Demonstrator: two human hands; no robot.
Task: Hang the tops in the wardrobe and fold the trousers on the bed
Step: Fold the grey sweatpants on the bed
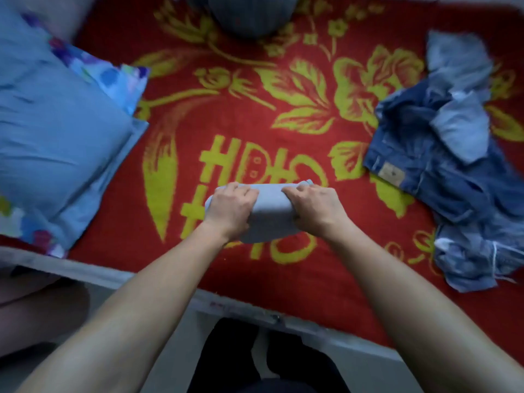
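Observation:
A small folded bundle of light grey trousers (269, 214) lies on the red blanket with yellow flowers (283, 123), near the bed's front edge. My left hand (231, 207) grips the bundle's left end and my right hand (314, 207) grips its right end, fingers curled over the top. A crumpled heap of blue denim jeans (442, 171) with a tan waistband patch lies unfolded at the right of the bed. No wardrobe or tops are in view.
A big blue pillow (56, 143) with a flowered border fills the left side. A grey striped rounded cushion (249, 15) sits at the far edge. The bed's pale front rim (232, 306) runs below my arms, with my dark-clothed legs beyond it.

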